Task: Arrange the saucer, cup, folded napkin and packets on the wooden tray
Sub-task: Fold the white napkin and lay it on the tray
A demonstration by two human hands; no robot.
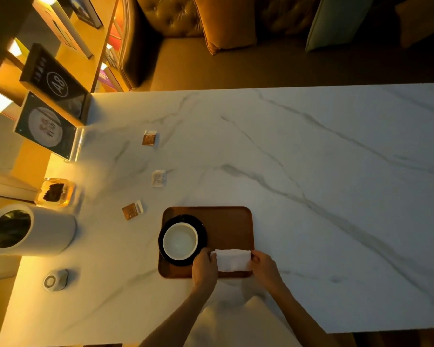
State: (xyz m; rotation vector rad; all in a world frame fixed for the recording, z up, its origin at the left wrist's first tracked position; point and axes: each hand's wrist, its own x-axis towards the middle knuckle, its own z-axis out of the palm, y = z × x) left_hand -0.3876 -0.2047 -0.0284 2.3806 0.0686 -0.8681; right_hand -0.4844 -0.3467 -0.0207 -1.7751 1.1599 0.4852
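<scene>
The napkin point(233, 259) is pinched at its ends by the left hand point(204, 267) and right hand point(265, 267) on the tray point(226, 221) (lower centre) — packets point(159, 178) wait, upper left, to be fetched next.

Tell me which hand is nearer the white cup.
Left. The left hand pinches the folded napkin at the end right beside the cup, at the saucer rim. The right hand pinches the other end, farther right, with the napkin between it and the cup.
</scene>
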